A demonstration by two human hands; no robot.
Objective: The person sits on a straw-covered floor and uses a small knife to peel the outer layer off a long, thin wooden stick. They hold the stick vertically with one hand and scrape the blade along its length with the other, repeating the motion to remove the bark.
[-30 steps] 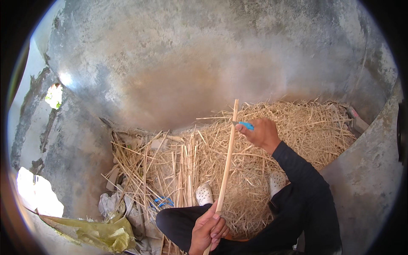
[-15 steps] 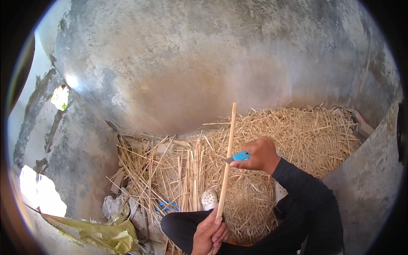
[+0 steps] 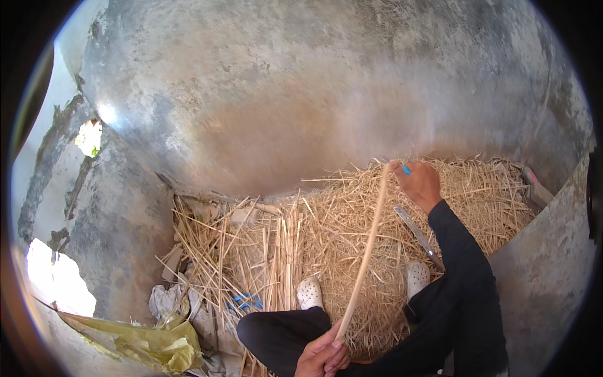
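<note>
My left hand [image 3: 323, 357] is closed around the lower end of a long pale bamboo strip [image 3: 366, 251], low in the view by my bent leg. The strip slants up and to the right. Near its far tip, my right hand [image 3: 418, 183] is closed on a blue-handled utility knife [image 3: 406, 169], mostly hidden in the fist. Whether the blade touches the strip cannot be made out. A long metal blade [image 3: 414, 230] lies on the shavings below my right hand, its lower end close to my sleeve.
Curled shavings [image 3: 477, 195] are heaped along the concrete wall [image 3: 282, 94]. Split strips [image 3: 286, 251] lie in a bundle on the left, near a blue object [image 3: 248, 301]. White perforated shoes [image 3: 309, 293] stand among the shavings. A yellowish sheet [image 3: 157, 345] lies at lower left.
My right hand has moved up and right to the strip's far end with the utility knife. The strip now leans further right. The long metal blade has come into sight.
</note>
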